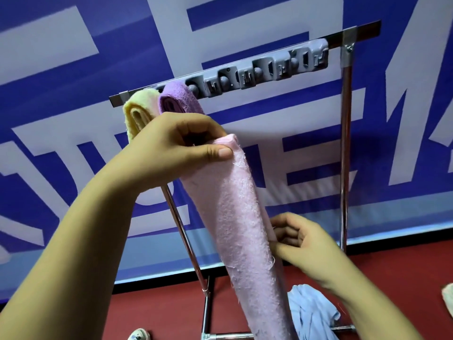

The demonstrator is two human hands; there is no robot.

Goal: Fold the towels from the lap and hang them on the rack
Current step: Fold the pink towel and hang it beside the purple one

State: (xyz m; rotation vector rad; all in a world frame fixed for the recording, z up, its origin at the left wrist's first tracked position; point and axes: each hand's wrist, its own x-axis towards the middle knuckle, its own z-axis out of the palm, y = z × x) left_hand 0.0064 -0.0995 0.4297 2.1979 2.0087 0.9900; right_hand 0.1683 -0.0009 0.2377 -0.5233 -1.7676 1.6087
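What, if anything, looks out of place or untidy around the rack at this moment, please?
A light blue cloth lies crumpled at the foot of the rack, not folded or hung like the yellow towel and purple towel on the bar. The pink towel in both hands has a frayed, thready edge.

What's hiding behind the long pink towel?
Behind the pink towel you can see part of the rack's metal pole and a light blue cloth. The rest is covered.
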